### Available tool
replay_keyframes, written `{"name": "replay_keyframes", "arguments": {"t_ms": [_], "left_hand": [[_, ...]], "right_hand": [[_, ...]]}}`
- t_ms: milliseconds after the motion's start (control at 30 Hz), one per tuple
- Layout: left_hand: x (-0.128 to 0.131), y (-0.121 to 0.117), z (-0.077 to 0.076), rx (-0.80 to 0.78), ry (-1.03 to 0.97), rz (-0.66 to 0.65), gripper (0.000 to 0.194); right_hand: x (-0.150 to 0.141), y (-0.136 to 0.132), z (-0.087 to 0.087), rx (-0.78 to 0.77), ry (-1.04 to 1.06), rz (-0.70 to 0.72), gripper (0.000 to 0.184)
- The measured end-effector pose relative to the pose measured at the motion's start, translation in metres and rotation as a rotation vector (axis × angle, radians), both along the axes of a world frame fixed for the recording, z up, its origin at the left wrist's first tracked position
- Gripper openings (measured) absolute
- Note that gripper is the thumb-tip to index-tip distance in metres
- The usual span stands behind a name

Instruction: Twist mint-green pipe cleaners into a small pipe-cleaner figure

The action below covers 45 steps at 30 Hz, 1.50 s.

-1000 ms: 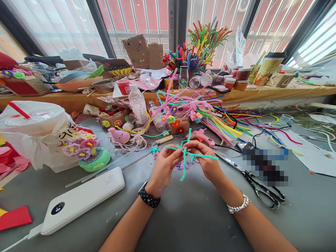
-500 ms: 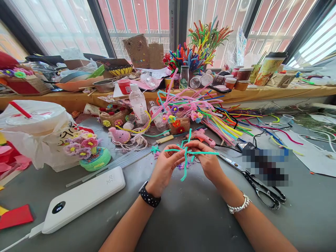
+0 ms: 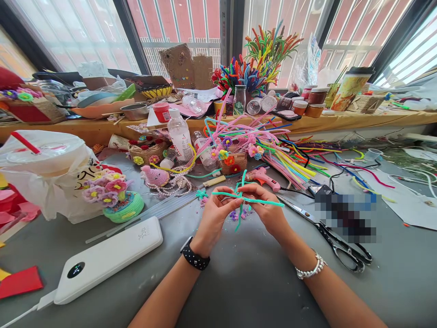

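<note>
Both my hands meet above the grey table [image 3: 246, 273], pinching crossed teal pipe cleaners [image 3: 269, 202]. My left hand [image 3: 215, 216], with a black dotted watch on its wrist, grips them from the left with curled fingers. My right hand [image 3: 269, 214], with a silver bracelet on its wrist, pinches the crossing from the right. One teal strand runs sideways across both hands, another runs up and down between them. Small purple bits [image 3: 234, 215] lie on the table just beneath.
Large scissors [image 3: 336, 243] lie right of my right hand, a pink glue gun [image 3: 264, 176] just beyond it. A white power bank [image 3: 105, 259] lies at the left, near a flower ornament [image 3: 114, 193] and a bagged drink cup [image 3: 44, 168]. A heap of coloured pipe cleaners [image 3: 273, 150] fills the middle.
The hands stayed in place, twisting the teal pipe cleaners. The vertical strand hangs shorter below the hands and the horizontal strand sits slightly flatter.
</note>
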<state>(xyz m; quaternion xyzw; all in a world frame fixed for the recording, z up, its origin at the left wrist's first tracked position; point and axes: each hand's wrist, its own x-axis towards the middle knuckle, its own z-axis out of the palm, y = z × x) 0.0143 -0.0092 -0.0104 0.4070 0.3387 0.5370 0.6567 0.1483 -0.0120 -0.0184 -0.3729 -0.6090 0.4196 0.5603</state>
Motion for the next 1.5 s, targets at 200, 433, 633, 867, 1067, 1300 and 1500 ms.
{"name": "replay_keyframes", "arguments": {"t_ms": [200,433,633,867,1067,1300,1500], "left_hand": [[0.000,0.000,0.002,0.098,0.037,0.063,0.026],[-0.001,-0.003,0.008,0.177,0.097,0.096,0.028],[-0.001,-0.007,0.010,0.219,0.181,0.125,0.025],[-0.001,-0.009,0.012,0.222,0.212,0.142,0.026],[-0.003,-0.009,0.012,0.245,0.259,0.146,0.024],[-0.005,-0.006,0.012,0.221,0.266,0.117,0.023],[-0.003,-0.006,0.012,0.137,0.122,0.108,0.048]], "right_hand": [[-0.001,-0.003,0.004,0.171,-0.218,-0.095,0.024],[-0.001,-0.006,0.008,0.195,-0.253,-0.111,0.023],[-0.004,-0.007,0.008,0.236,-0.264,-0.174,0.021],[-0.004,-0.007,0.005,0.303,-0.320,-0.211,0.024],[-0.003,-0.007,0.005,0.313,-0.336,-0.210,0.023],[-0.004,-0.008,0.005,0.297,-0.325,-0.212,0.025],[-0.005,-0.008,0.005,0.220,-0.271,-0.174,0.029]]}}
